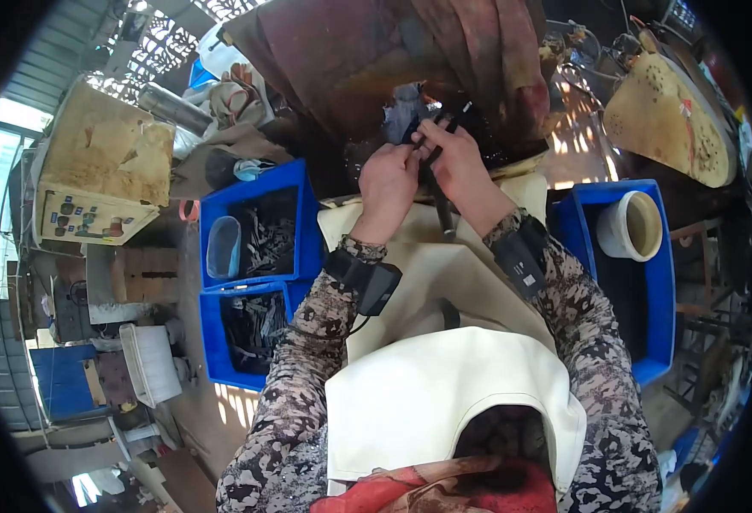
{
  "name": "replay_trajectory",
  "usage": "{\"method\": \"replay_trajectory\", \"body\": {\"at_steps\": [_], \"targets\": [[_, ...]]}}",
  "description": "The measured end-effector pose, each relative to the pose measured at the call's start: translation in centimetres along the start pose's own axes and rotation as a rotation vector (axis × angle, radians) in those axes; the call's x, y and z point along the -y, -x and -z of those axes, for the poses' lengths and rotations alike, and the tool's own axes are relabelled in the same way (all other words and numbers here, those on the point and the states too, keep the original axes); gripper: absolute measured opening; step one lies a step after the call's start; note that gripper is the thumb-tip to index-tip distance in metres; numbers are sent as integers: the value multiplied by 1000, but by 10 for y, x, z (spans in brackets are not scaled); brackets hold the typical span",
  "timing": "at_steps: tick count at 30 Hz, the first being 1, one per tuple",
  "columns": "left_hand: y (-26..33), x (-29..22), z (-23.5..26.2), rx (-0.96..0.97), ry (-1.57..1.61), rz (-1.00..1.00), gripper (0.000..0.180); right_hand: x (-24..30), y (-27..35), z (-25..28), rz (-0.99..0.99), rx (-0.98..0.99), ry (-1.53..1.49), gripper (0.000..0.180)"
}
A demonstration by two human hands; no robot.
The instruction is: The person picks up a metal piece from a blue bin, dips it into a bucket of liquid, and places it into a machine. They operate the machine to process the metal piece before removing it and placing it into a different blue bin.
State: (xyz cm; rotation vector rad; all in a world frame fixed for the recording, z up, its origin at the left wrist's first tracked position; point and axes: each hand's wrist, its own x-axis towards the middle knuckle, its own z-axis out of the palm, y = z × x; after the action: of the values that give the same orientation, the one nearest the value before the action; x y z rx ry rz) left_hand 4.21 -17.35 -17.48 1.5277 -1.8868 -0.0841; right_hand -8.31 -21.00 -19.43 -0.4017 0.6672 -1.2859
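Note:
Both hands meet at the top middle, in front of a dark opening under a stained reddish-brown cloth. My left hand is closed, its fingertips pinching the upper part of a slender black piece. Against it, my right hand is also closed, thumb and fingers round the same piece. The black piece hangs slantwise between the hands, its lower end pointing toward me. Its exact kind I cannot make out. Just past my fingertips, a bluish-grey rag-like thing shows in the opening.
Two blue bins at left hold many dark strips; a clear plastic tub sits in the far one. At right, another blue bin carries a whitish bucket. A cream apron covers my lap. A stained box stands far left.

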Motion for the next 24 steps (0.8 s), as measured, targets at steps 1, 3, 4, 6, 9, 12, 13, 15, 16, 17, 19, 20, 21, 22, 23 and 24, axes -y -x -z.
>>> {"method": "replay_trajectory", "body": {"at_steps": [1, 3, 4, 6, 9, 12, 13, 15, 16, 17, 19, 20, 21, 22, 23, 24], "targets": [[1, 2, 0, 9, -4, 11, 11, -1, -1, -8, 97, 8, 41, 12], [11, 6, 0, 94, 141, 14, 19, 0, 3, -4, 40, -9, 1, 10], [13, 7, 1, 100, 140, 22, 19, 2, 4, -2, -1, -14, -40, 9], [18, 7, 3, 369, 905, 481, 35, 10, 6, 21, -39, 19, -5, 12], [22, 12, 21, 400, 1160, 569, 52, 16, 13, 28, -114, 35, 22, 13], [20, 20, 23, 375, 1144, 545, 57, 18, 15, 29, -134, 96, 57, 11], [20, 22, 23, 370, 1136, 542, 58, 18, 15, 28, -136, 127, 70, 12], [19, 22, 22, 363, 1138, 549, 60, 19, 16, 23, -144, 157, 82, 12], [18, 22, 21, 356, 1141, 552, 62, 20, 16, 20, -137, 118, 113, 12], [17, 19, 22, 356, 1140, 557, 62, 20, 17, 18, -131, 78, 144, 12], [16, 15, 24, 382, 1138, 553, 59, 19, 12, 21, -139, 60, 161, 10], [15, 15, 24, 380, 1138, 556, 59, 19, 10, 20, -142, 44, 180, 10], [14, 15, 23, 394, 1125, 556, 56, 20, 10, 21, -144, 45, 180, 10], [13, 15, 23, 409, 1113, 555, 53, 22, 10, 22, -157, 63, 180, 9], [13, 18, 22, 408, 1111, 557, 53, 22, 10, 21, -170, 81, 178, 8], [14, 21, 20, 429, 1070, 559, 49, 22, 10, 20, -171, 83, 177, 8]]}}
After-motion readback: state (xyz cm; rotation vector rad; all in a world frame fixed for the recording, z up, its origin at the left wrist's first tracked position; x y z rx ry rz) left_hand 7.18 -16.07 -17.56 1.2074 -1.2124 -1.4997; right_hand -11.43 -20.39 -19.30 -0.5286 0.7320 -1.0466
